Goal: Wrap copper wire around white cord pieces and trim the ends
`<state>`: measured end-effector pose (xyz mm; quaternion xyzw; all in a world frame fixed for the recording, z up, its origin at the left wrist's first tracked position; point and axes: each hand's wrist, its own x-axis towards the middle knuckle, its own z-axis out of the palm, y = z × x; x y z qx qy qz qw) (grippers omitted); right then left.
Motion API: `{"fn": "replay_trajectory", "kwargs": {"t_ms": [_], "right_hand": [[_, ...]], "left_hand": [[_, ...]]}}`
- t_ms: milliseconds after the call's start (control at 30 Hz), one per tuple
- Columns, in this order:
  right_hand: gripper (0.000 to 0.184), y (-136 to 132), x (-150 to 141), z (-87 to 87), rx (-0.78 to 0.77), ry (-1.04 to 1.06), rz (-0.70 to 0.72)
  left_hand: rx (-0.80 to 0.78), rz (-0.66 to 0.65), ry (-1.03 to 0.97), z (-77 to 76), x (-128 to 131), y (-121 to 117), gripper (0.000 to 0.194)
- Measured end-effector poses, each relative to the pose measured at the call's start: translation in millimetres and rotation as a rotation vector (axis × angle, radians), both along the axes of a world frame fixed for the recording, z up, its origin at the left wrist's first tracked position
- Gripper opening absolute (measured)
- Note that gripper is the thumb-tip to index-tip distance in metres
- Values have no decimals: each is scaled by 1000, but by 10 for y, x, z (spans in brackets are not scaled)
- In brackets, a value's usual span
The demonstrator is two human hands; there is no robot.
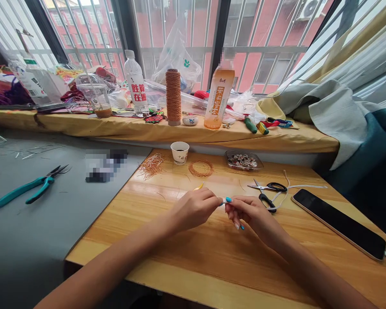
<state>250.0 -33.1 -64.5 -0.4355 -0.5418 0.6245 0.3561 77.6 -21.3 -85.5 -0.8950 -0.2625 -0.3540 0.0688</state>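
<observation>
The fingers of the left hand (196, 208) and right hand (249, 210) meet over the wooden desk (167, 266), thumb and forefinger of each seemingly pinched together on one small pale piece (224, 201). Most of it is covered by the fingertips, so its shape and material cannot be told. The other right fingers hang loosely curled below.

Judging by size, the piece should be very light and easy to drop or lose grip of; whether it is stiff or soft does not show. A fingertip pinch at its two ends suits it, gentle in case it bends.

Just beyond the left hand a yellow tip (199, 186) pokes up. Farther out lie a coil of thin copper-coloured wire (201, 175), a heap of short strands (153, 166), a paper cup (179, 155) and a clear box (256, 168) of small pieces. To the right are open scissors (264, 187), white cord (304, 186) and a phone (341, 224); well off to the left, on a grey surface, pliers (40, 184) rest with handles spread.
</observation>
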Motion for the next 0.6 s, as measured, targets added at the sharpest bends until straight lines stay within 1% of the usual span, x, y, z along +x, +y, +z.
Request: {"fn": "replay_trajectory", "kwargs": {"t_ms": [167, 333, 433, 600], "right_hand": [[26, -2, -25, 14, -52, 74, -29], [29, 20, -7, 7, -100, 95, -18], [32, 32, 8, -7, -56, 54, 0], [32, 20, 11, 8, 91, -64, 19]], "left_hand": [[-29, -10, -19, 11, -11, 5, 21], [-55, -24, -43, 3, -15, 14, 20], [-45, -33, -70, -5, -2, 13, 19], [-46, -24, -132, 3, 21, 3, 19]]}}
